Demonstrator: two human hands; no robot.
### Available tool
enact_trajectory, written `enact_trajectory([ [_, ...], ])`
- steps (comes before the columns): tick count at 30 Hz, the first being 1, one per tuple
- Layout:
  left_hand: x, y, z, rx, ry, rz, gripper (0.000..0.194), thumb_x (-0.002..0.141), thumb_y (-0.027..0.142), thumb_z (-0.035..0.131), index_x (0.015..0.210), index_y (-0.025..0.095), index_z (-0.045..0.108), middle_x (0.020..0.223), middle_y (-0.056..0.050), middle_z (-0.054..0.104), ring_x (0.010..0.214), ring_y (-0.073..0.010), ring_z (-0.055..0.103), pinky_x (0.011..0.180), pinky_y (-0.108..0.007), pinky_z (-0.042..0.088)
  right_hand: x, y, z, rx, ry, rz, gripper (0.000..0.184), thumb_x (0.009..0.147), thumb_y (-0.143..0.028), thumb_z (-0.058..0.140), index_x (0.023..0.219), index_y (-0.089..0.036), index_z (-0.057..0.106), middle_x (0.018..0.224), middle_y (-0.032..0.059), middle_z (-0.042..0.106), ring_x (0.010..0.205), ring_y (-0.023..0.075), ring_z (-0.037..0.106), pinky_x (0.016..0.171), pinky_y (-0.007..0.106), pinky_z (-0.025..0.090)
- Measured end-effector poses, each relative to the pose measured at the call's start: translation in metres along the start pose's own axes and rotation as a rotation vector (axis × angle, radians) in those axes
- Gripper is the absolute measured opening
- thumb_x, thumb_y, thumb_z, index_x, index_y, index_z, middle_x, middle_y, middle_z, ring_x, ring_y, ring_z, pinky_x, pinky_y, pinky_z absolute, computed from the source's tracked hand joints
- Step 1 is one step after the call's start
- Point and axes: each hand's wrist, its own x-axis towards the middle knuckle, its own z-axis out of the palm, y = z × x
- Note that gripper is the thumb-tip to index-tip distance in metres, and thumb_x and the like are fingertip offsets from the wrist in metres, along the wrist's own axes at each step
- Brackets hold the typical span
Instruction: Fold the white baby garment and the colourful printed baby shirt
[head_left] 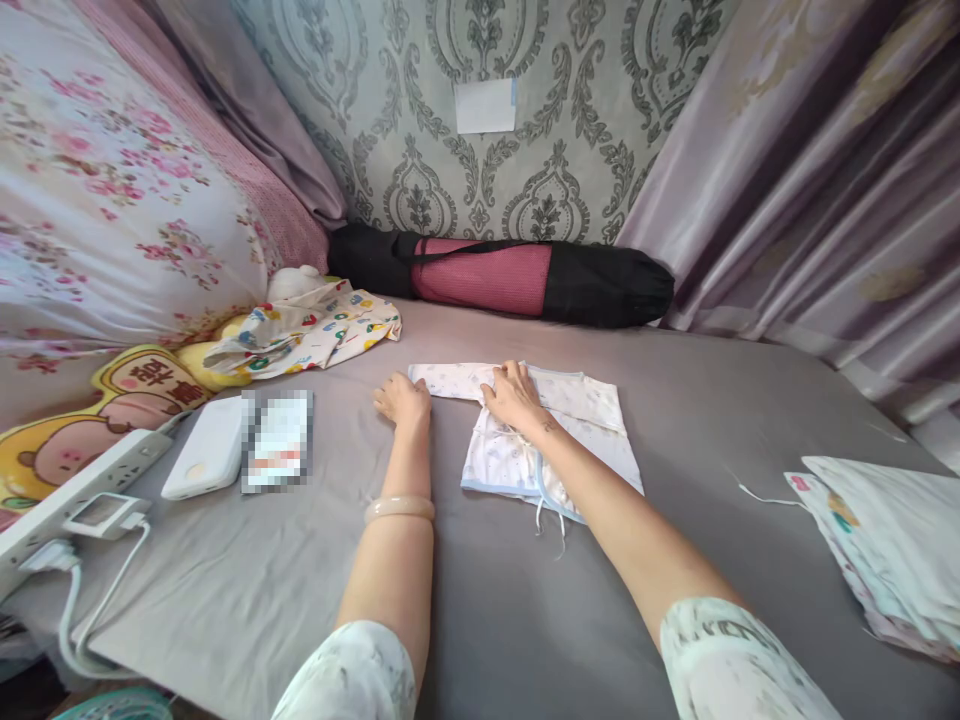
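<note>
A small white baby shirt [592, 405] with a faint print and light blue trim lies on the grey bed sheet. One sleeve stretches out to the left, and thin white ties hang from its lower edge. At the sleeve's end is my left hand [403, 400], its fingers curled closed on the cuff, a pale bangle [400, 508] further down that forearm. My right hand [514, 398] rests on the upper part of the shirt near the sleeve's base, thumb and fingers apart on the cloth. Part of the shirt is hidden under this hand and forearm.
Left on the grey sheet [480, 620] are a white power bank [206, 448], a blurred packet [277, 442], a power strip [97, 495] with cables, a plush cushion [67, 440] and a printed cloth [315, 325]. Folded clothes [892, 540] lie right; a black-and-pink rolled bag [480, 278] lies by the wall.
</note>
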Motion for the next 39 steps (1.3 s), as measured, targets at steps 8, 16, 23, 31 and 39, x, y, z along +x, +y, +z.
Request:
enact_trajectory([
  [8,0.015,-0.001,0.001,-0.408,-0.013,-0.071,0.011,0.077,0.027,0.058,0.072,0.022,0.050,0.084,-0.009,0.066,0.100,-0.0306,0.062,0.091,-0.049,0.045,-0.001,0.001,-0.012,-0.027,-0.085,-0.008,0.043,0.095,-0.042,0.043,0.123,-0.013,0.059,0.124,0.0165,0.051,0.119,0.0300,0.042,0.099,0.037,0.034],
  [16,0.016,0.022,-0.004,-1.319,-0.393,-0.262,0.012,0.084,0.024,0.045,0.090,0.018,0.053,0.091,-0.007,0.069,0.094,-0.0195,0.067,0.078,-0.031,0.055,0.016,0.003,-0.023,-0.047,-0.320,0.031,0.071,0.089,-0.061,0.044,0.144,-0.017,0.042,0.139,0.0175,0.042,0.129,0.0340,0.037,0.103,0.040,0.030],
  [23,0.003,0.037,-0.012,-1.362,-0.544,-0.048,0.028,0.089,0.030,0.042,0.102,0.016,0.062,0.099,-0.011,0.072,0.113,-0.0274,0.062,0.087,-0.039,0.054,0.031,0.006,-0.025,-0.059,-0.392,0.073,0.094,0.075,-0.075,0.056,0.149,-0.021,0.034,0.148,0.0181,0.036,0.138,0.0364,0.030,0.108,0.045,0.027],
  [31,-0.033,0.074,0.003,-1.444,-0.614,0.018,0.020,0.087,0.026,0.044,0.098,0.014,0.055,0.085,-0.007,0.067,0.089,-0.0208,0.067,0.078,-0.033,0.052,0.010,0.041,-0.043,1.009,-0.060,0.422,0.033,0.100,-0.037,0.041,0.115,-0.014,0.060,0.108,0.0125,0.070,0.092,0.0182,0.068,0.083,0.030,0.053],
  [39,-0.084,0.083,0.016,-0.970,-0.633,0.341,0.020,0.094,0.038,0.043,0.100,0.021,0.052,0.087,-0.002,0.061,0.083,-0.0154,0.062,0.079,-0.029,0.049,-0.034,0.073,-0.052,1.469,-0.154,0.591,0.051,0.102,-0.044,0.021,0.116,-0.008,0.055,0.104,0.0200,0.071,0.090,0.0223,0.071,0.081,0.036,0.056],
])
